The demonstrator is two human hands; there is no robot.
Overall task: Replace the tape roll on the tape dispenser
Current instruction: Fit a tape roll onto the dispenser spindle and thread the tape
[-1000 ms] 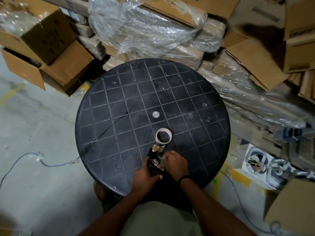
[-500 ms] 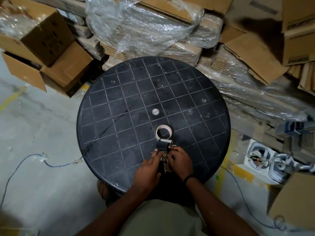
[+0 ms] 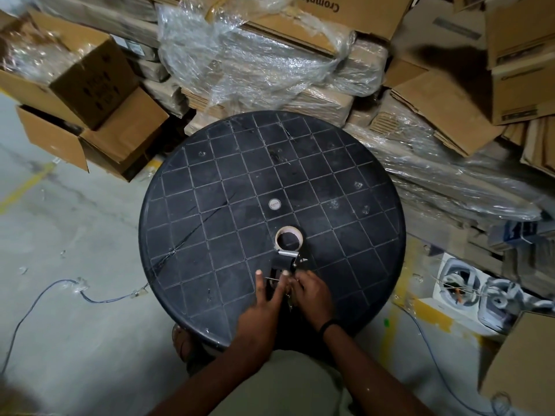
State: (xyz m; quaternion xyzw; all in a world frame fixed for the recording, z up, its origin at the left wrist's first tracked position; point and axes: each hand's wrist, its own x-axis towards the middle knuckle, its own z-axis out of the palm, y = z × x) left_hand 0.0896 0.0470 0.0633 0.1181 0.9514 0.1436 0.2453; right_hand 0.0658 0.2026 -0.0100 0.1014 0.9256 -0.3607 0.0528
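Observation:
A black tape dispenser (image 3: pixel 289 263) with a metal roller lies on the round black table (image 3: pixel 210 190), near its front edge. Just beyond it a tape roll (image 3: pixel 289 238) with a pale core lies flat on the table. My right hand (image 3: pixel 312 291) is closed on the dispenser's near end, which it hides. My left hand (image 3: pixel 262 307) rests beside it with fingers stretched out, the fingertips touching the dispenser's left side.
Cardboard boxes (image 3: pixel 90 94) and plastic-wrapped stacks (image 3: pixel 258 55) crowd the table's far and right sides. A blue cable (image 3: pixel 45 298) runs over the concrete floor at the left. White packaged items (image 3: pixel 468 289) lie at the right. A small white cap (image 3: pixel 274 204) marks the table's centre.
The dispenser has been turned and laid flatter, its roller end now toward the tape roll. My left hand's fingers have opened from a grip to stretched out.

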